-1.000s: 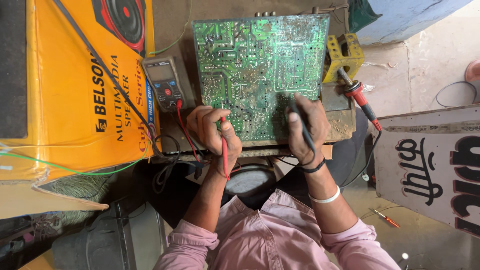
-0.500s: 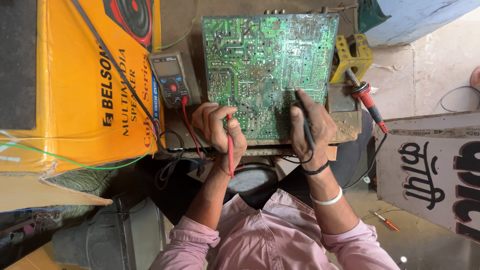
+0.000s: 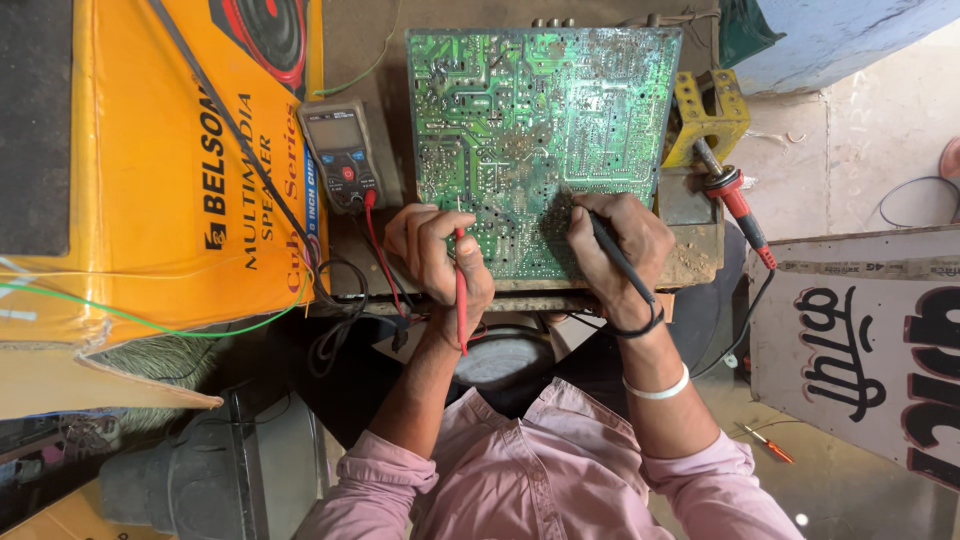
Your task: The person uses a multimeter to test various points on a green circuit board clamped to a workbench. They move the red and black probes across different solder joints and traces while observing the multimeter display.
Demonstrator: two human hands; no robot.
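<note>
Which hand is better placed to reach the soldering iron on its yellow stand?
Probably the right hand: the soldering iron lies just beside it at the board's right edge, while the left hand sits farther away. Both hands hold probes.

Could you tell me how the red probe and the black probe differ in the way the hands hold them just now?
The red probe sits in the left hand and stands nearly upright in the picture; the black probe sits in the right hand and slants, its tail toward the wrist. The red probe meets the green circuit board near its lower middle; the black probe's tip lies further right. Both are held like pens, tips on the board.
</note>
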